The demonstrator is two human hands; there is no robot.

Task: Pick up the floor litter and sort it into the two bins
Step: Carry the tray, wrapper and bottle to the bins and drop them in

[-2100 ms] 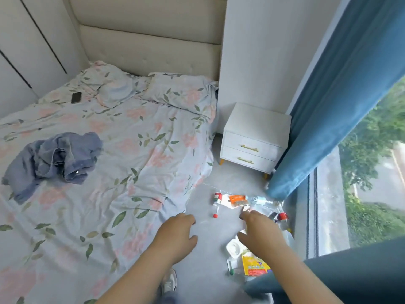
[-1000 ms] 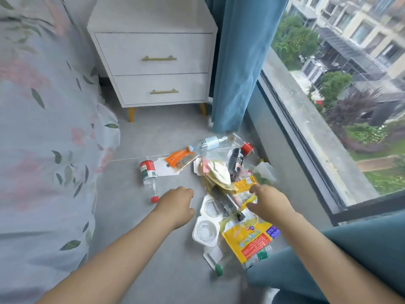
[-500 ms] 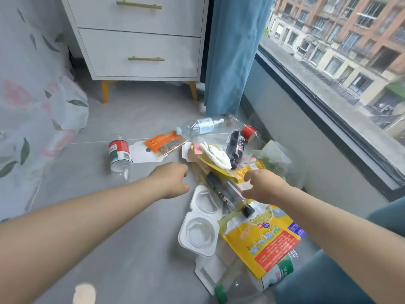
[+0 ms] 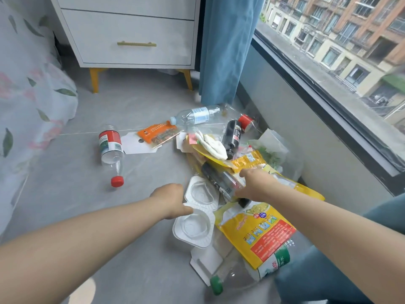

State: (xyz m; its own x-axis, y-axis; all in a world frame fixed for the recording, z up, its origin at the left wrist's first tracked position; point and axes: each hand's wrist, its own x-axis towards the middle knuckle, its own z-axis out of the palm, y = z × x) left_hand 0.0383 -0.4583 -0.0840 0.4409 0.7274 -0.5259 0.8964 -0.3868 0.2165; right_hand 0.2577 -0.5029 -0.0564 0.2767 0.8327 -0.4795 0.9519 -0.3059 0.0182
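Litter is heaped on the grey floor by the window wall. My left hand [image 4: 172, 200] has its thumb on the edge of a white plastic tray [image 4: 195, 227] and pinches it. My right hand [image 4: 255, 185] curls round a dark bottle [image 4: 215, 178] lying in the heap. Around them lie a yellow bag [image 4: 258, 233], a green-capped clear bottle [image 4: 238, 275], a black bottle with a red cap [image 4: 233, 137], a crumpled white tissue [image 4: 211, 145], an orange packet [image 4: 157, 133], a blue-labelled clear bottle [image 4: 196, 115] and a red-labelled bottle [image 4: 109, 145]. No bin is in view.
A white nightstand [image 4: 131, 29] on yellow legs stands at the back, with a blue curtain [image 4: 223, 51] beside it. The floral bedsheet [image 4: 28, 95] hangs down on the left. The low wall under the window [image 4: 306, 137] closes the right side. A clear bag of greens [image 4: 272, 150] leans against it.
The view has dropped close to the heap. My left hand moved right and down onto the white tray. My right hand went from above the heap onto the dark bottle.
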